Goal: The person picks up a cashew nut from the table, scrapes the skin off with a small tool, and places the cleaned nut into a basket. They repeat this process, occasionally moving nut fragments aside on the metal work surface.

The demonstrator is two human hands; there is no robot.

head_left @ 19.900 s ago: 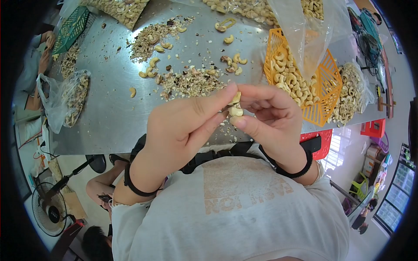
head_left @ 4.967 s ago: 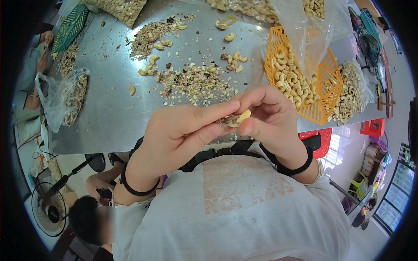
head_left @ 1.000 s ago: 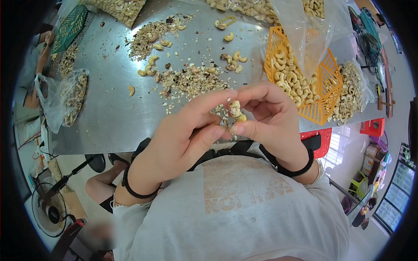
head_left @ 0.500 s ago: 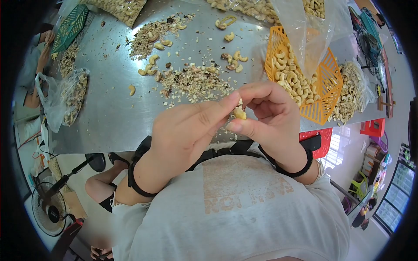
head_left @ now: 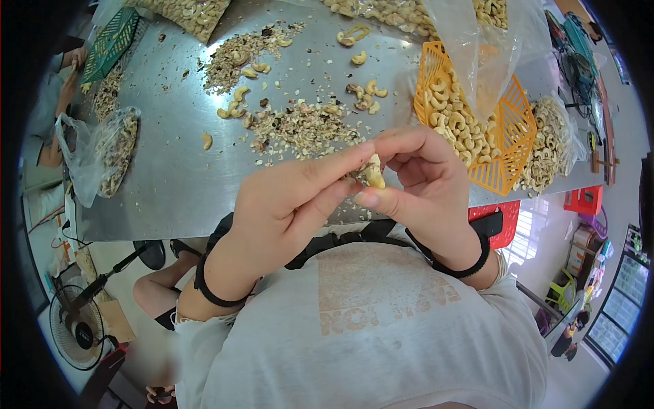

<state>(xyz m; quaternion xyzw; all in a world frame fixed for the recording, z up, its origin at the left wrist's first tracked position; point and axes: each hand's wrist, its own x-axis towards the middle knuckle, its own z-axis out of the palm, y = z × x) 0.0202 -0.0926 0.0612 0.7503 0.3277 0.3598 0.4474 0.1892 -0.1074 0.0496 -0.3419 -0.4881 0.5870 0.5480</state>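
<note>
A pale cashew nut (head_left: 374,172) is pinched between the thumb and bent forefinger of my right hand (head_left: 428,174), above the table's near edge. My left hand (head_left: 293,198) meets it from the other side, its fingertips pressed together against the nut. Whatever else those left fingertips may grip is hidden. Just beyond my hands lies a heap of nut skins and crumbs (head_left: 306,128). To the right, an orange plastic basket (head_left: 516,140) holds many peeled cashews (head_left: 455,123).
Loose cashews (head_left: 235,103) and a second crumb pile (head_left: 235,61) lie on the metal table (head_left: 177,157). Clear bags of cashews (head_left: 194,15) stand along the back. A plastic bag (head_left: 102,153) and green basket (head_left: 111,48) sit left, near another person's hands (head_left: 76,65).
My left hand has shifted slightly, its fingers now a little farther apart from one another at the knuckles. More of the cashew nut shows. My right hand has stayed nearly still.
</note>
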